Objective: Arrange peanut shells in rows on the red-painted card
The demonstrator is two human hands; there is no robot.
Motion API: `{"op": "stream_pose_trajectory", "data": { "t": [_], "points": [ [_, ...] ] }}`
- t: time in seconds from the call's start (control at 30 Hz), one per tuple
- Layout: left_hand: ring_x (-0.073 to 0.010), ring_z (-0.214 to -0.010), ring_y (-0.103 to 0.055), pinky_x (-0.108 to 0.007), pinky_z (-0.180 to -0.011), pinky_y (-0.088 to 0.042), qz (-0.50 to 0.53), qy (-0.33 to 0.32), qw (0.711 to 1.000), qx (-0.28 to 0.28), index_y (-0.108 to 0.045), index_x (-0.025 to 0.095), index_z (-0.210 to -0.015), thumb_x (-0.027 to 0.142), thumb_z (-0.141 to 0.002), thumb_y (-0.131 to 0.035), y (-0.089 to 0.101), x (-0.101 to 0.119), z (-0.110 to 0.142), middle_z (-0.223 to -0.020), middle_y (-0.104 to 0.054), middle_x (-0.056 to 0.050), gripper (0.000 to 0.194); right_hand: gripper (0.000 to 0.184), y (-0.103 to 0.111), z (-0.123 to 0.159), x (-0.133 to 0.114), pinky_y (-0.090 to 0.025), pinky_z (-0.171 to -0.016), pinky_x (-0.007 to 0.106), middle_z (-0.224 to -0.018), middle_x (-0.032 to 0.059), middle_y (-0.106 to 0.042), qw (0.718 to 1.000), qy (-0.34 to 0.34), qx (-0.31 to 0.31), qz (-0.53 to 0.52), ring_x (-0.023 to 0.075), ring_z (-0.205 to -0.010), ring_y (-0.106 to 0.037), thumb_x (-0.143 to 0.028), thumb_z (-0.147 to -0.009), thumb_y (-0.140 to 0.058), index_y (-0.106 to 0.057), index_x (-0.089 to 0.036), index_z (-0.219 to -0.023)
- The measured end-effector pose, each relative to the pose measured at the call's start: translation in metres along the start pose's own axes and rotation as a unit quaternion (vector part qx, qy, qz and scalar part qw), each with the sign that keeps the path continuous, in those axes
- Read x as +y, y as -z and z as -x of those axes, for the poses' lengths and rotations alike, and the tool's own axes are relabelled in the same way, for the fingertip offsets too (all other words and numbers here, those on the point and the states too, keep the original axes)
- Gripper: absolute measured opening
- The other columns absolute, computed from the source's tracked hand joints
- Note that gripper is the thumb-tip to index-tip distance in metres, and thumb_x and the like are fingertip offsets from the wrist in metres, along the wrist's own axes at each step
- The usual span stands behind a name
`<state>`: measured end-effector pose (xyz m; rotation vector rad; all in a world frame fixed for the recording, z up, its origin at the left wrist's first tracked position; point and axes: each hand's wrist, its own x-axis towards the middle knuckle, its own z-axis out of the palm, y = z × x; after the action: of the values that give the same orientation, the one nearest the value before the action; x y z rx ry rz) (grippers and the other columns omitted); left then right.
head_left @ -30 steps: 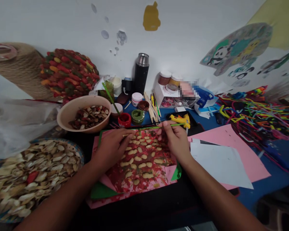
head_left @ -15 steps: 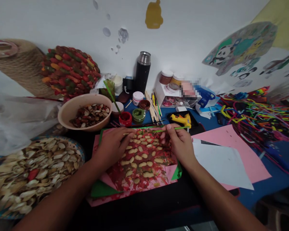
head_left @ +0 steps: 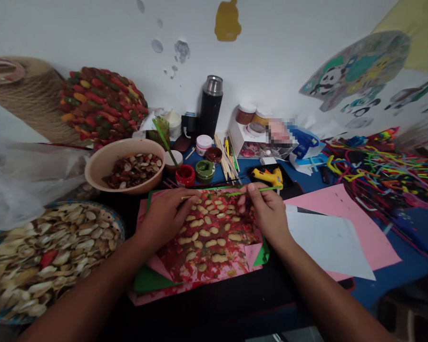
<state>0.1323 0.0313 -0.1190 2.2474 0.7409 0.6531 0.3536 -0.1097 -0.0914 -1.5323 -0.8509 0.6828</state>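
My right hand (head_left: 267,209) pinches a thin paintbrush (head_left: 262,190) by its green handle, over the far right part of a paint-smeared pink sheet (head_left: 210,273). The brush's tip points left, close to the sheet's far edge. Several whole peanuts (head_left: 219,258) lie in loose rows on the red and green smears. My left hand (head_left: 167,211) rests over the sheet's far left, fingers closed around something thin and tan, mostly hidden. Green paper (head_left: 153,282) shows under the sheet. Just beyond stand open jars of red paint (head_left: 185,176) and green paint (head_left: 204,171).
At left are a bowl of painted shells (head_left: 125,166) and a basket of peanut shells (head_left: 67,259). Behind stand a black thermos (head_left: 211,107) and wooden sticks (head_left: 226,156). A yellow glue gun (head_left: 269,177), white paper (head_left: 331,244) and pipe cleaners (head_left: 374,166) lie to the right.
My right hand has shifted slightly right and nearer to me with the paintbrush, mostly in the first half second. The left hand keeps its place, and the peanuts lie as before.
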Motion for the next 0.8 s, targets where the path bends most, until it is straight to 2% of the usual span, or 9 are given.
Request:
{"op": "stream_pose_trajectory", "data": {
  "t": [0.27, 0.47, 0.8],
  "points": [
    [-0.0241, -0.103, -0.079, -0.037, -0.098, -0.062, -0.009, -0.001, 1.000, 0.019, -0.080, 0.024, -0.113, 0.043, -0.108, -0.051, 0.0009, 0.0041, -0.0017, -0.115, -0.085, -0.005, 0.035, 0.042, -0.0074, 0.0015, 0.0043, -0.056, -0.057, 0.028, -0.078, 0.0022, -0.075, 1.000, -0.009, -0.013, -0.014, 0.0163, -0.058, -0.066, -0.063, -0.099, -0.070, -0.073, -0.023, -0.090],
    [-0.0251, -0.108, -0.079, -0.040, -0.101, -0.061, -0.019, -0.001, 1.000, 0.010, -0.079, 0.022, -0.114, 0.040, -0.108, -0.050, -0.0040, 0.0011, -0.0044, -0.117, -0.084, -0.006, 0.035, 0.039, -0.0051, 0.0010, 0.0066, -0.055, -0.056, 0.028, -0.080, 0.0022, -0.076, 1.000, -0.006, -0.006, -0.008, 0.0161, -0.058, -0.067, -0.061, -0.101, -0.069, -0.073, -0.023, -0.093],
    [-0.0257, -0.104, -0.080, -0.039, -0.098, -0.063, -0.030, 0.007, 0.999, 0.015, -0.081, 0.024, -0.111, 0.043, -0.107, -0.051, 0.0001, 0.0013, -0.0017, -0.114, -0.085, -0.006, 0.036, 0.042, -0.0036, -0.0020, 0.0037, -0.056, -0.056, 0.029, -0.078, 0.0023, -0.075, 1.000, -0.002, 0.008, -0.004, 0.0169, -0.059, -0.066, -0.065, -0.099, -0.070, -0.071, -0.023, -0.091]
  ]
}}
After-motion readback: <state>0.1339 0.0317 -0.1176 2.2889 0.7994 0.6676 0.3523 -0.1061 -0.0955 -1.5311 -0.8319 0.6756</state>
